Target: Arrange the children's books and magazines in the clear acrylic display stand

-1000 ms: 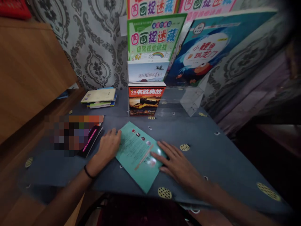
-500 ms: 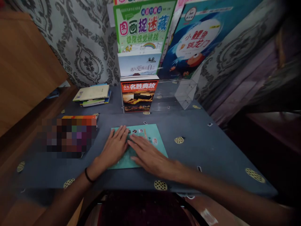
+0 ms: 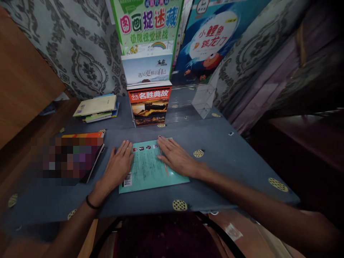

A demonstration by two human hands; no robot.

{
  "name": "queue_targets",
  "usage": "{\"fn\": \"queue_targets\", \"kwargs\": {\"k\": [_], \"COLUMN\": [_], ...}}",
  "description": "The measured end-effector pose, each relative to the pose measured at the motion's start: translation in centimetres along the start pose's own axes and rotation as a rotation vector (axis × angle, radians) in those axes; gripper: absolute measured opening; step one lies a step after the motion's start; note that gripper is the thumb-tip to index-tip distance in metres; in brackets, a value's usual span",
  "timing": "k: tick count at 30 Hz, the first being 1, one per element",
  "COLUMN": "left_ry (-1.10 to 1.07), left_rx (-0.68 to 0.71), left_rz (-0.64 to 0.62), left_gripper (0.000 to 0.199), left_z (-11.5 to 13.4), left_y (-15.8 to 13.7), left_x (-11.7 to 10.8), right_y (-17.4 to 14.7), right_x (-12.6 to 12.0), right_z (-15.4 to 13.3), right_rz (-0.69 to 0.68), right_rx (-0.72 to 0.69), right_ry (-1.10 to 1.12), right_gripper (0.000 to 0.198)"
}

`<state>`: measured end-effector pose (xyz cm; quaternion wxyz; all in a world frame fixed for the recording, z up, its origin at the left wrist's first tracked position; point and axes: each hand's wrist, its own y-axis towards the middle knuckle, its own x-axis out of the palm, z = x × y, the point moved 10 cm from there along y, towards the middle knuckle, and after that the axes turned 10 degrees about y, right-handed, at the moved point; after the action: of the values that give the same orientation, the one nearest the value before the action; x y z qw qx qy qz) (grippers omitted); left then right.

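Note:
A thin teal book (image 3: 149, 175) lies flat on the table in front of me, with small pictures, lines of text and a barcode on its face. Along its left edge rests my left hand (image 3: 120, 161), fingers stretched out and pointing away from me. My right hand (image 3: 176, 156) lies flat over the book's right part, fingers extended and thumb apart, hiding some of the surface. Neither hand grips anything. A black band circles my left wrist.
Several books stand in a clear acrylic rack (image 3: 202, 102) at the back, including an orange-topped book (image 3: 150, 105) and a blue one (image 3: 206, 46). A small book stack (image 3: 95, 107) lies back left. A partly blurred book (image 3: 80, 154) sits left on the blue tablecloth (image 3: 228, 161).
My hands have spread apart from the book's middle, the left toward its left edge and the right toward its right part. More of the teal face shows. The view has shifted slightly.

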<state>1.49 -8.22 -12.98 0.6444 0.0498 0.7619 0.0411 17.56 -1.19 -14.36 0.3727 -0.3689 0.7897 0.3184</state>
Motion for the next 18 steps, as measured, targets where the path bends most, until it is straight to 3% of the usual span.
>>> {"fn": "queue_targets", "kwargs": {"k": [5, 11, 18], "left_ry": [-0.019, 0.029, 0.017], "left_rx": [-0.009, 0.008, 0.337], "left_rz": [0.025, 0.085, 0.085], "left_gripper": [0.053, 0.054, 0.061], "left_z": [-0.1, 0.6, 9.0], "left_y": [-0.1, -1.0, -4.7], "left_x": [-0.1, -0.9, -1.9], "right_y": [-2.8, -3.2, -3.2], "right_x": [-2.1, -2.2, -2.3], "right_z": [3.3, 3.3, 2.8], "right_rz": [0.009, 0.027, 0.038], "right_rx": [0.068, 0.083, 0.096], "right_ry": [0.063, 0.075, 0.067], "right_gripper": [0.059, 0.057, 0.055]}}
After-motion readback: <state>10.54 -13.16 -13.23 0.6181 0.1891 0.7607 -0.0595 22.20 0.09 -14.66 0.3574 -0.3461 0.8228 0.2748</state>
